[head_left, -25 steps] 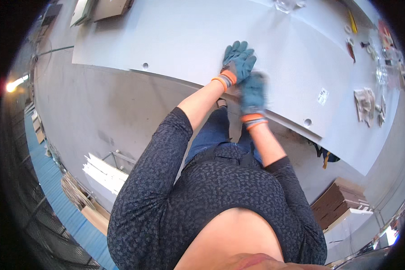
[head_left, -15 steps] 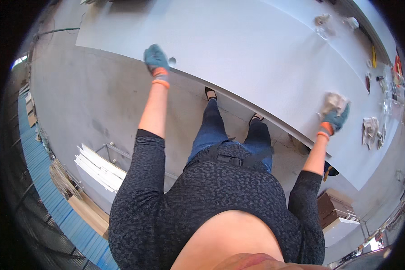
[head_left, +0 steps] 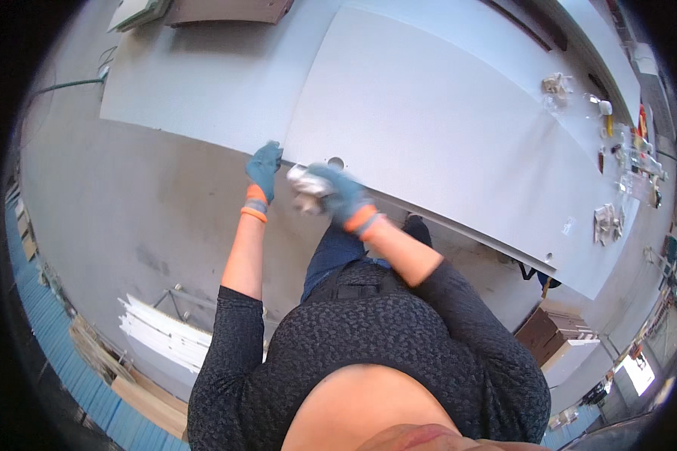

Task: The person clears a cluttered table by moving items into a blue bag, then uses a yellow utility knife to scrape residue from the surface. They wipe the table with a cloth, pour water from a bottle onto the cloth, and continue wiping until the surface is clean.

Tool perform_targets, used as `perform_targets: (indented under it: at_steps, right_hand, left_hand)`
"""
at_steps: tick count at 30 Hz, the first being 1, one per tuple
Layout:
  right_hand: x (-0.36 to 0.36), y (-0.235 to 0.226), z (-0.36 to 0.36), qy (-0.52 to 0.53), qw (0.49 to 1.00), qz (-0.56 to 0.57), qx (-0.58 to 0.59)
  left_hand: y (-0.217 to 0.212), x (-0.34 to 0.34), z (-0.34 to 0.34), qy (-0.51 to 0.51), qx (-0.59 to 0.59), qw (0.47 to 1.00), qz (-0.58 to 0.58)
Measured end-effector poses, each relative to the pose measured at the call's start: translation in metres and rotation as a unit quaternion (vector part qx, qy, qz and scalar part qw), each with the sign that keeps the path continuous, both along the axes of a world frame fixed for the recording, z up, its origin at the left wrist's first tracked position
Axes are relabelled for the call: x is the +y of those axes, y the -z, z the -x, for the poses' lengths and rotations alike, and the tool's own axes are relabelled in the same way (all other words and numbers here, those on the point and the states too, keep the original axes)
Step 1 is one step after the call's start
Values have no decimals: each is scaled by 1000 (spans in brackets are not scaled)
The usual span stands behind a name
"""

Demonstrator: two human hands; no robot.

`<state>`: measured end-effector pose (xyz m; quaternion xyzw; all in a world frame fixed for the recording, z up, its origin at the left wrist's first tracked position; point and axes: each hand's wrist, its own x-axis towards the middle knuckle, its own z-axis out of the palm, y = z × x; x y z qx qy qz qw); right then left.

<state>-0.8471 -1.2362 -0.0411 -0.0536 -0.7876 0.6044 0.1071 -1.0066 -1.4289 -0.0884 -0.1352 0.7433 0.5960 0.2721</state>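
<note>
A large white panel (head_left: 444,113) lies on a pale worktable (head_left: 192,105), with a round hole (head_left: 336,162) near its front left corner. My right hand (head_left: 344,197), in a teal glove with an orange cuff, grips a crumpled light cloth (head_left: 307,188) at the panel's front edge, just below the hole. Motion smears that hand and the cloth. Beside the same corner, at the table's front edge, is my left hand (head_left: 263,169), gloved alike. Its fingers are curled together; whether they pinch anything is hidden.
Brown boards (head_left: 229,13) lie at the far left of the table. Along the right side are crumpled cloths (head_left: 606,224), a yellow-handled tool (head_left: 608,126) and clear plastic packaging (head_left: 639,177). White strips (head_left: 162,331) rest behind me at left, and a stack of brown boards (head_left: 553,334) at right.
My right hand has swept the cloth leftward along the panel from its right part to the front left corner. My left hand stays at the front edge, now lower in view. The view has shifted.
</note>
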Motion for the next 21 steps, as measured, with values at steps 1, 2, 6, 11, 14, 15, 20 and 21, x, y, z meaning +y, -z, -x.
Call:
perform_targets:
  at_steps: [1,2,6,11,14,15,20,21]
  right_hand:
    - [47,15,-11,68,997,-7,18]
    - [95,-13,-25,160,984,54,-48]
    - [298,-21,-78,532,845,-45,-24]
    - [396,58,-101,470,661,-535,-235]
    - [344,80,28,399,704,-564,-165]
    - [350,91,63,369,699,-589,-168]
    - [248,77,271,251,832,-495,-14]
    - [224,69,290,234,837,-494,4]
  left_hand:
    - [-3,11,-4,62,33,996,48]
    - [-18,22,-10,119,68,985,101]
    - [-2,15,-30,146,283,902,290]
    - [20,17,-31,58,207,962,168]
    - [14,17,-35,20,183,974,131]
    - [4,31,-33,26,171,979,104]
    - [8,28,-35,22,174,978,110]
    - [10,27,-35,24,175,979,105]
